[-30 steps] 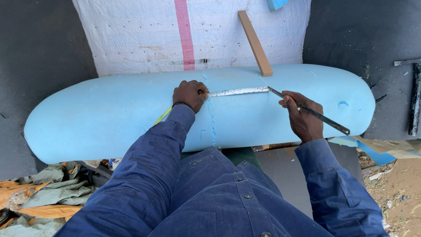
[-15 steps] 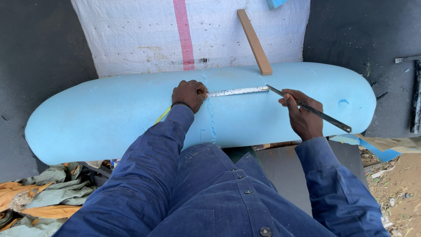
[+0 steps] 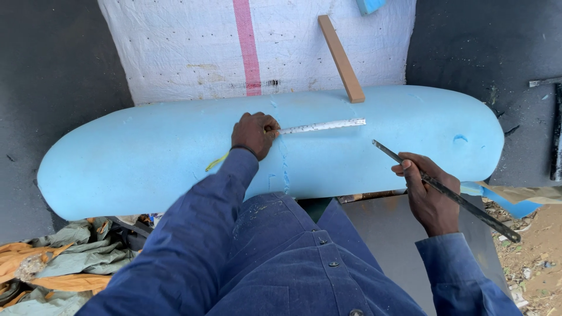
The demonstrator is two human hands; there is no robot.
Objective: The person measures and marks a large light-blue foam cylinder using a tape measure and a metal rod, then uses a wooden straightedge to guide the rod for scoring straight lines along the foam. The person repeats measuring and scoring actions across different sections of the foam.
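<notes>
Across the middle of the frame lies a light, soft blue foam cushion (image 3: pixel 146 158), where a measuring tape (image 3: pixel 321 126) is pinned by the closed left hand (image 3: pixel 253 134), while a thin stiff blade (image 3: pixel 445 190), best gripped mid-length, is clasped by the right hand (image 3: pixel 430 202) at lower right.

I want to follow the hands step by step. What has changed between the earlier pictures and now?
The right hand has drawn back toward the person and to the right, taking the thin dark metal strip with it; its tip no longer meets the end of the measuring tape. Unchanged: the left hand pins the tape on the blue foam cushion, and the wooden stick leans as before.
</notes>
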